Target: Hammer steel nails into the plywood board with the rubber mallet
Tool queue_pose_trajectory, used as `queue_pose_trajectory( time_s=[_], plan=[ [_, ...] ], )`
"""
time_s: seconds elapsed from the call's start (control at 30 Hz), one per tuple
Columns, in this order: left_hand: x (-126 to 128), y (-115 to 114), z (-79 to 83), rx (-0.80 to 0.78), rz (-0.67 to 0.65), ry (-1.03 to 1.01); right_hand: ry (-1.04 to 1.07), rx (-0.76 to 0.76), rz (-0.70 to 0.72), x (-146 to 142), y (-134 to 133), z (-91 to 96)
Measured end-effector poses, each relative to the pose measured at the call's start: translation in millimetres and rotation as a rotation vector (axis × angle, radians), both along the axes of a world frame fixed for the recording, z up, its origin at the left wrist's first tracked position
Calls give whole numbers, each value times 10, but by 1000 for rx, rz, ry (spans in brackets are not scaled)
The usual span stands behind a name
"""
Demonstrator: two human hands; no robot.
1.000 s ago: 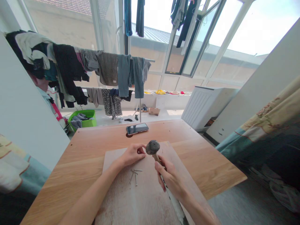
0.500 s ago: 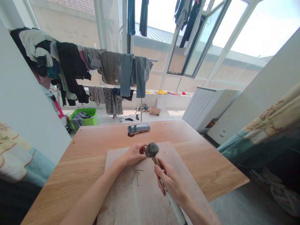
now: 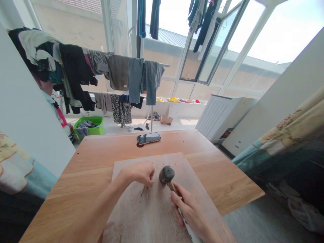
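Note:
My right hand is wrapped round the handle of a hammer, whose dark, rounded head hangs over the wooden board. Over the pile of loose nails, my left hand has its fingers pinched together at one nail. Part of that nail is hidden by the fingertips. Toward the board's far edge several thin nails stand upright, one of them a short nail right of the hammer head.
The board lies on a wood-grain table. A phone rests near the far edge beside a dark round hole. Beyond are a clothes rack with laundry, a green basket and a white cabinet. Curtains hang at both sides.
My left hand has moved back toward me from the upright nails to the loose ones, and its fingers point down. The hammer has shifted slightly right and nearer, still in my right hand.

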State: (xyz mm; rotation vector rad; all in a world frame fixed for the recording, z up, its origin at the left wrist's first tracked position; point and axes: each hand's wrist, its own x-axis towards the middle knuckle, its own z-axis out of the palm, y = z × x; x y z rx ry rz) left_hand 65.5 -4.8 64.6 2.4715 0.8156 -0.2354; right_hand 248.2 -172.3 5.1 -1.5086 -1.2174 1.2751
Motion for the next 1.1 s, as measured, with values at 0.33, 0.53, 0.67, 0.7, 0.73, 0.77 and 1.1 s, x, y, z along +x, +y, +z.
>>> queue_pose_trajectory(
  time_s=[0.33,0.53,0.67,0.7,0.73,0.77,1.1],
  plan=[
    [-166,179,54,51,151,-134,12,9,10,-2,-18,-53],
    [-168,255,-49,-47,170,-179,-2,23,22,-2,-1,-31],
    [-127,262,-97,47,151,-185,1,21,10,7,1,-74],
    [-119,256,-95,78,144,-187,3,20,7,9,-3,-87],
    [-113,247,-91,103,137,-189,6,21,5,12,-9,-98],
    [-108,238,-88,123,129,-190,9,22,3,14,-14,-107],
    [-89,316,-324,-107,137,-462,0,37,6,-5,0,-44]
  ],
)
